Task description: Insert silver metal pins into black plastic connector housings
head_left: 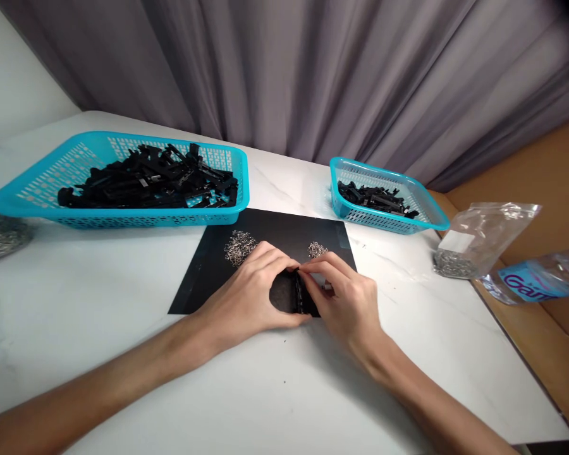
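A slim black plastic part [299,294] stands between my hands over the near edge of a black mat [194,287]. My left hand [246,291] grips it, with the thumb at its near end and the fingers at its far end. The fingertips of my right hand [348,294] are pinched together at the part's far end; whatever lies between them is too small to make out. Beyond my left hand is a pile of small metal pieces [239,247], and a smaller metal pile [317,249] lies beyond my right hand.
A large blue basket [152,218] of black parts stands at the left, a smaller blue basket [384,221] of them at the right. Bags of metal pieces lie at the far left [2,237] and right [455,262], beside a plastic bottle [535,278]. Grey curtain [275,76] hangs behind.
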`<state>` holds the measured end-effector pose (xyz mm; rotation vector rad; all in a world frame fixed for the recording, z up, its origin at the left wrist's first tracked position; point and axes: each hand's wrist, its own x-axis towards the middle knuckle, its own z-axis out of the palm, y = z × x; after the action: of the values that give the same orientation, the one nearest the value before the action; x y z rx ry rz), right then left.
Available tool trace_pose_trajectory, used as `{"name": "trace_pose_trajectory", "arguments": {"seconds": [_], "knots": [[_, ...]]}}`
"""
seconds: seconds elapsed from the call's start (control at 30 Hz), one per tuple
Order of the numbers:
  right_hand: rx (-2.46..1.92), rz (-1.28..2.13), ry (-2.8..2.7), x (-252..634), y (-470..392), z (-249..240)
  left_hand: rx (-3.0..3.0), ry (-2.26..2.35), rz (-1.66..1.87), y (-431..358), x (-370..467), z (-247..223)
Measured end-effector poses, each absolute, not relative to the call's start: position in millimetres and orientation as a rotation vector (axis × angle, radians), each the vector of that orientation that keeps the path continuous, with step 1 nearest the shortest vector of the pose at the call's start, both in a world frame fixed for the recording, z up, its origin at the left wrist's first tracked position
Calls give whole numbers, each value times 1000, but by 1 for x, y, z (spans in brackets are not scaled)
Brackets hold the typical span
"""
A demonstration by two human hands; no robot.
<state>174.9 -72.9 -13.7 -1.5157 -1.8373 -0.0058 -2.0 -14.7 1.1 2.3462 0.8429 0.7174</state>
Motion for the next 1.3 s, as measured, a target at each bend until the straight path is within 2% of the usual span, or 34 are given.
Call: {"name": "trace_pose_trajectory", "arguments": {"seconds": [0.13,0.3,0.63,0.77,1.1,1.3], "knots": [[-1442,-65,-1851,175,-75,-21,2348,836,716,-15,-2,2],[-1415,35,-1835,176,-78,-23,2344,841,705,-14,-2,2],[-1440,734,-1496,193,-67,-4,2332,878,693,-13,-3,2],[-1451,917,-1414,199,-59,-3,2340,869,672,-13,-3,2],[-1420,1145,-1316,209,-45,-1,2371,738,660,-8,-1,4],[-1414,1074,-1487,210,-45,2,2370,733,650,-7,-1,2]]}}
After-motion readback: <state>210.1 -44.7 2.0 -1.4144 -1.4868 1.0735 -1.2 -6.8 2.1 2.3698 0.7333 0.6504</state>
